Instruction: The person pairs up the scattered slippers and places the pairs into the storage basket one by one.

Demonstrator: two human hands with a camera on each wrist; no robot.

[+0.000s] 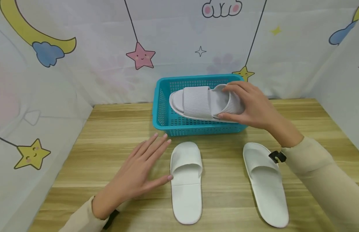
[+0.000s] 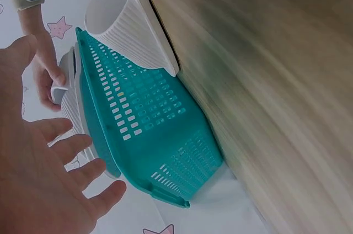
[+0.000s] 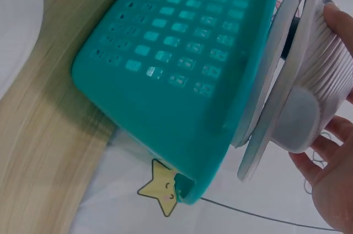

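A pair of pale grey slippers [image 1: 196, 100], laid together with their straps at opposite ends, sits over the blue-green basket [image 1: 202, 130]. My right hand [image 1: 251, 104] grips them at the right end, thumb on the near edge and fingers on the far edge. Two soles [image 3: 284, 88] show one against the other above the basket rim in the right wrist view. My left hand [image 1: 137, 172] is held with fingers extended and nothing in it. Its thumb tip is right at the edge of a white slipper [image 1: 186, 196] in the head view.
A second white slipper [image 1: 270, 196] lies on the wooden table [image 1: 115, 125] to the right, toe toward the basket. White cloth [image 1: 179, 32] printed with stars and moons hangs behind the table and along both sides.
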